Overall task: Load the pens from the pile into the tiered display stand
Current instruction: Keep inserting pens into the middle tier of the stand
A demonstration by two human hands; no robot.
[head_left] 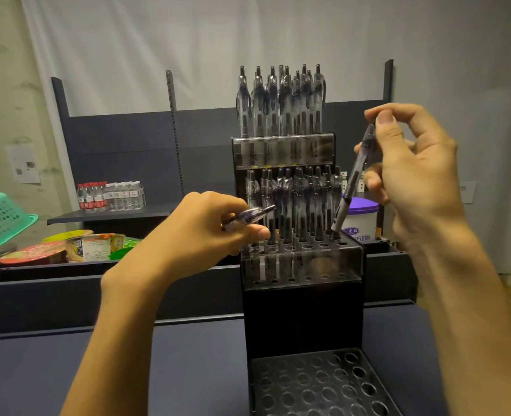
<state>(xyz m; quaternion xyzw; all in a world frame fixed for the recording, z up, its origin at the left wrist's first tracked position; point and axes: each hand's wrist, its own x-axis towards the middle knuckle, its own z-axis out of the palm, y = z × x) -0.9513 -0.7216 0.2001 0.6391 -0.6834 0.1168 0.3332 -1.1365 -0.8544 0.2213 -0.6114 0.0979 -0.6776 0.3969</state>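
Note:
A black tiered display stand (303, 319) rises in the middle of the dark counter. Its top tier (282, 150) and middle tier (302, 262) hold several clear pens with dark refills. The bottom tier (320, 382) shows only open holes. My right hand (410, 163) pinches a clear pen (352, 181) near its top, tilted, tip down at a hole on the right of the middle tier. My left hand (206, 232) grips another pen (249, 217), lying roughly level just left of the middle tier. No pen pile is in view.
A purple-lidded white tub (361, 219) stands behind the stand on the right. At left are a green basket (0, 220), snack packs (68, 249) and bottled water (110, 195) on dark shelving. A grey curtain hangs behind.

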